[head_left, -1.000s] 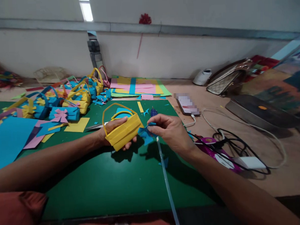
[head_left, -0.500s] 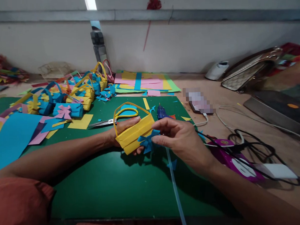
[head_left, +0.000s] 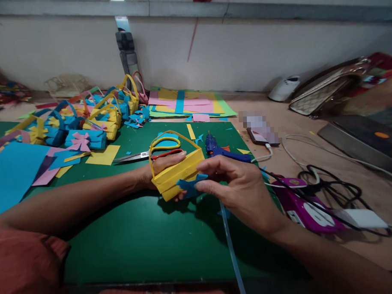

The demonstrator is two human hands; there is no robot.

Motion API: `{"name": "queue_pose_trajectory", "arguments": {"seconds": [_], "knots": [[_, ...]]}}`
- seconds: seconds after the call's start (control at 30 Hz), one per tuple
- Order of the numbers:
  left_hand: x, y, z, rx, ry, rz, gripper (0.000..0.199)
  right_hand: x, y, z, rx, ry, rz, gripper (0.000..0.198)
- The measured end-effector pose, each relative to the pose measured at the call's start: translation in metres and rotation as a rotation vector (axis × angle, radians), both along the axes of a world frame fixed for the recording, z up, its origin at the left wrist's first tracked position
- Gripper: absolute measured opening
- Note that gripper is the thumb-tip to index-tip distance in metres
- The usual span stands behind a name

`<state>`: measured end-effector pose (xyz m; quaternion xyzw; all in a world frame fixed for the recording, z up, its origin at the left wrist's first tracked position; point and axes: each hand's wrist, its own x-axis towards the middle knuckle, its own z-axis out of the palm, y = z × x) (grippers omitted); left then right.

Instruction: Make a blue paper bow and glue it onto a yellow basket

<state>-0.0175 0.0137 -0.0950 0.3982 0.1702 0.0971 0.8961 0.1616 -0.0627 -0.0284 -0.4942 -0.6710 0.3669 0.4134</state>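
Observation:
My left hand is wrapped round a small yellow paper handbag with a thin arched handle, tilted above the green mat. A blue paper bow is pinched between the thumb and fingers of my right hand, in front of the bag's lower face. Whether the bow touches the bag, I cannot tell. Just behind the bag lie scissors with yellow and red handles. A blue glue gun rests beyond my right hand, and a clear glue stick slants toward the front edge.
Several finished paper bags crowd the left of the green mat, beside blue sheets. Stacked coloured paper lies at the back. On the right are a phone, a purple power strip with tangled cables and a white device.
The blue bow has turned in my right fingers and shifted slightly left against the view of the bag. My left hand keeps its hold on the bag; the view has tilted slightly down.

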Motion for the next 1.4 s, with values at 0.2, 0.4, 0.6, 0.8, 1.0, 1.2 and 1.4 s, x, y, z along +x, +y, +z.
{"name": "queue_pose_trajectory", "arguments": {"seconds": [0.2, 0.4, 0.6, 0.8, 1.0, 1.2, 1.4], "knots": [[0.0004, -0.0023, -0.0013, 0.042, -0.005, 0.054, 0.051, 0.0, 0.0005, -0.003, 0.053, -0.071, 0.01, 0.011], [0.0041, -0.0033, 0.0013, 0.06, -0.001, 0.039, 0.053, 0.0018, 0.0005, -0.0049, 0.145, -0.138, 0.014, 0.01], [0.0055, -0.0055, 0.0025, 0.097, 0.005, 0.057, 0.054, 0.0039, 0.0004, -0.0025, 0.185, -0.213, 0.138, 0.013], [0.005, -0.0065, -0.0021, 0.161, 0.033, 0.182, 0.05, 0.0053, 0.0007, -0.0026, 0.091, -0.26, 0.166, 0.009], [0.0073, -0.0052, -0.0059, 0.228, 0.037, 0.206, 0.047, 0.0034, 0.0004, -0.0011, 0.128, -0.339, 0.086, 0.009], [0.0062, -0.0069, -0.0029, 0.285, 0.064, 0.173, 0.049, 0.0022, 0.0001, -0.0021, 0.231, -0.416, 0.081, 0.006], [0.0061, -0.0074, 0.0008, 0.283, 0.062, 0.138, 0.049, 0.0026, -0.0013, -0.0038, 0.259, -0.474, 0.051, 0.006]]}}
